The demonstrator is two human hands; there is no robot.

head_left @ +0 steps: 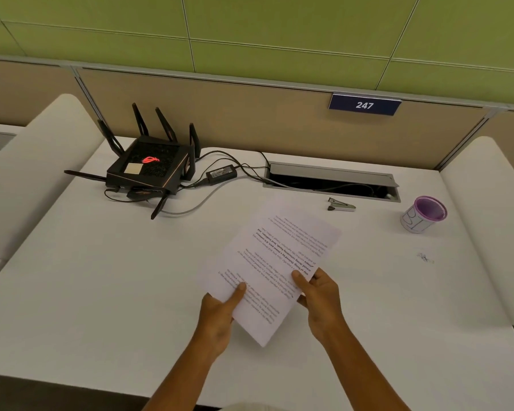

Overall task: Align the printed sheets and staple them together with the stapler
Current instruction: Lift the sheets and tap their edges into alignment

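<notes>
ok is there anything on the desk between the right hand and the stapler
Nothing visible does. The small silver stapler lies beyond the right hand, with bare white desk between them; only the held printed white sheets overhang that path.

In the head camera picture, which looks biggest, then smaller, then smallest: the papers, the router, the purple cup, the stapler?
Largest to smallest:
1. printed sheets, though nearest the camera
2. router
3. purple cup
4. stapler

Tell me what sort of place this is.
Most likely a numbered desk in a shared office or study hall: a partition panel carries a sign reading 247, the white desk has a built-in cable tray, and a router sits plugged in at the back.
</notes>
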